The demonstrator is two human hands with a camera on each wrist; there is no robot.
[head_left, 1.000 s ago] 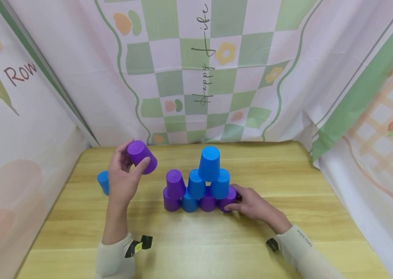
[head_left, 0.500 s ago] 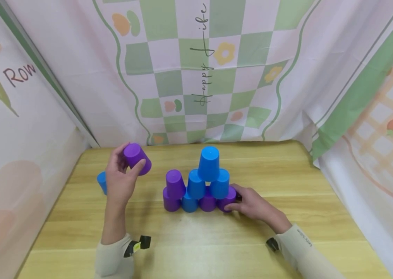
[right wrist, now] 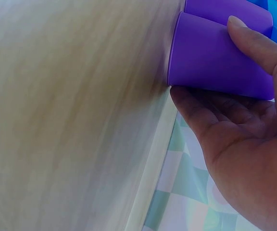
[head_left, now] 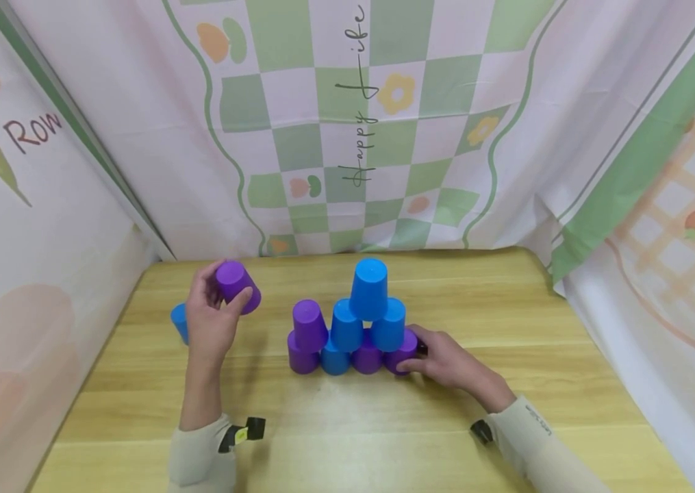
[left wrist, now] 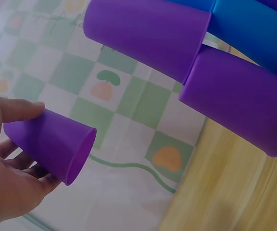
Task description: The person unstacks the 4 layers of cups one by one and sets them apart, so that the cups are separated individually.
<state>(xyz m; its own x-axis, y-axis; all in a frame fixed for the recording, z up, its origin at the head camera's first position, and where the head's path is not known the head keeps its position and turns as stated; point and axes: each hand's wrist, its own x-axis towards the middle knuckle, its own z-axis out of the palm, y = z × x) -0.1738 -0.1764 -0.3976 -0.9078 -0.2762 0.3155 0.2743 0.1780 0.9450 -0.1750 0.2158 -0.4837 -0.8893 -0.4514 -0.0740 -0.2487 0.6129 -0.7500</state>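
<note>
My left hand [head_left: 213, 322] grips a purple cup [head_left: 237, 286] in the air, left of the stack, thumb on the near side and fingers behind. The cup leans with its mouth down and to the right. My right hand [head_left: 442, 356] holds the rightmost bottom cup, a purple cup [right wrist: 215, 57], between thumb and fingers. The upside-down cups form a stack. Its bottom row is purple, blue [head_left: 335, 360], purple, purple. On the second level stand a purple cup [head_left: 309, 327] at left and two blue cups [head_left: 347, 326]. One blue cup [head_left: 370, 289] tops these two.
A blue cup [head_left: 179, 322] stands at the left of the wooden table [head_left: 347, 431], partly hidden behind my left hand. A patterned curtain [head_left: 353, 137] hangs along the table's back edge, with more cloth at both sides.
My left hand has moved slightly left and down with the purple cup, farther from the stack. The right hand and the stacked cups have stayed in place.
</note>
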